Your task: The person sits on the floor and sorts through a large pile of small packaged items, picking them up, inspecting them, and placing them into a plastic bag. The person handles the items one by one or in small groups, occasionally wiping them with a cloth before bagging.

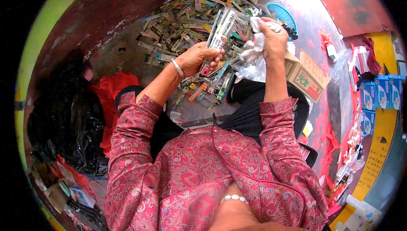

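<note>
My left hand (pixel 197 58) is closed around a bundle of long, narrow, clear flat packs (pixel 223 28) with printed labels, tilted up and away from me. To its right, my right hand (pixel 276 40) grips a crumpled white cloth (pixel 254 48), which hangs down beside the packs without clearly touching them. Beyond both hands, a broad heap of similar narrow packs and strips (pixel 182 25) is spread over the floor. Some colourful strips (pixel 197 90) lie nearer, between my knees. What sits inside the packs is too small to tell.
A blue mesh basket (pixel 285 14) stands behind my right hand. Nearer are a clear plastic bag (pixel 251 73) and a cardboard box (pixel 310 75). Black plastic (pixel 68 116) and red plastic (pixel 113 97) lie on my left. Blue boxes (pixel 381 93) line the far right.
</note>
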Motion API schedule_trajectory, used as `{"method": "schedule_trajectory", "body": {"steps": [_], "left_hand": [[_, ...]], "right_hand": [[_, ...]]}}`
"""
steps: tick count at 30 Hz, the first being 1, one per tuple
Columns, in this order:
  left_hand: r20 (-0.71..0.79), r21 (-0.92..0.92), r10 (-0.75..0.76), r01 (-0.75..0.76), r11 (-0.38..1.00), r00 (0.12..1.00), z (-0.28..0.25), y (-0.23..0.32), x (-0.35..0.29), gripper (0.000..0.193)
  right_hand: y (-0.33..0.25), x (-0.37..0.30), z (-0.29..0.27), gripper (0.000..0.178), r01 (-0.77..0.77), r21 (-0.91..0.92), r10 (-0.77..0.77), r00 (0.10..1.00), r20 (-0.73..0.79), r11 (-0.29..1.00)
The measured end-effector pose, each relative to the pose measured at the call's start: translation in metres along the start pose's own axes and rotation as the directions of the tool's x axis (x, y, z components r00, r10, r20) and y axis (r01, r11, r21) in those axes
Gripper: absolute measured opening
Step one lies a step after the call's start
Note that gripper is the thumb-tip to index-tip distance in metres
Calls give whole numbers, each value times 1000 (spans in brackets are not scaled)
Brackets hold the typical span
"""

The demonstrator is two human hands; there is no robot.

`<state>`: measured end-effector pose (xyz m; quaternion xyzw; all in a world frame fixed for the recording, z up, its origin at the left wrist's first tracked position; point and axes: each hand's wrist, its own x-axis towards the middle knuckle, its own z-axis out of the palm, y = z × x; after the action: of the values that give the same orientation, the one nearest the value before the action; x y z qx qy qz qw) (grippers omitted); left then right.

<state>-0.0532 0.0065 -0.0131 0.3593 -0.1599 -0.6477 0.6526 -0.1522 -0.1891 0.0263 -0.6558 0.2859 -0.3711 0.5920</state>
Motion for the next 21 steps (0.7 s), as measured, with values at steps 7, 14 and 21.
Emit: {"method": "schedule_trajectory", "body": {"steps": [7,14,21], "left_hand": [[-96,185,128,-109,977,987,7,-1,4,19],[-32,368,111,-92,925,993,20,-1,-2,25],[-14,263,170,-160,951,985,21,2,1,29]], "right_hand": [[8,-17,31,39,-215,169,195,973,126,962],[-4,-36,49,38,-362,168,284,887,364,917],[-5,-36,50,29,-229,277,140,942,304,933]]}}
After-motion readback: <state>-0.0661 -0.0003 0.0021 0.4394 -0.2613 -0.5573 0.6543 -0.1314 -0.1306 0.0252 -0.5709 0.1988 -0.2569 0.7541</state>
